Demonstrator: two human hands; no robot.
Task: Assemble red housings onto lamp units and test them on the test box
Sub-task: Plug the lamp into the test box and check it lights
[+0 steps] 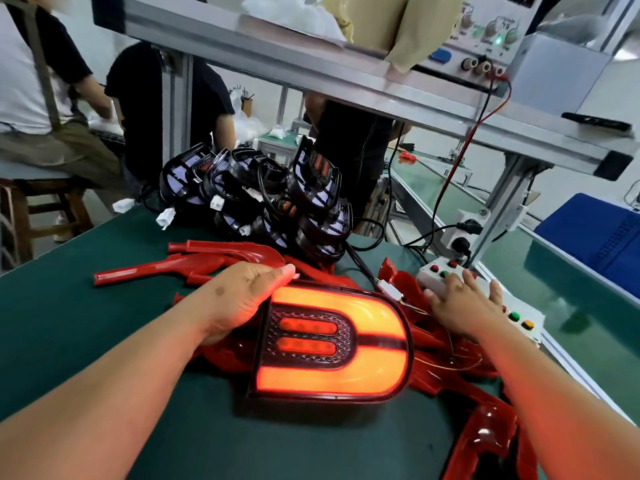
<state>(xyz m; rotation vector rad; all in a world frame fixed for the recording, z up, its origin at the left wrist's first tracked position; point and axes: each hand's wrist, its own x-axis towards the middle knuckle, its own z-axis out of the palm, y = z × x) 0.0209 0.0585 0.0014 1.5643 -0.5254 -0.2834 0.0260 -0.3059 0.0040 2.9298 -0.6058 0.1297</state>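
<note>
A lamp unit (332,341) in a red housing lies on the green mat in the centre, its U-shaped band and two inner bars glowing orange-red. My left hand (242,299) grips its left edge, thumb along the top. My right hand (460,303) rests with straight, spread fingers on the white test box (485,289), which carries red, green and orange buttons. A white connector (389,291) with thin wires links the lamp towards the box.
Loose red housings (194,265) lie behind and to the right (485,434) of the lamp. A heap of black lamp units (263,199) with white plugs sits at the back. An aluminium shelf holds a power supply (485,43). Other people sit at back left.
</note>
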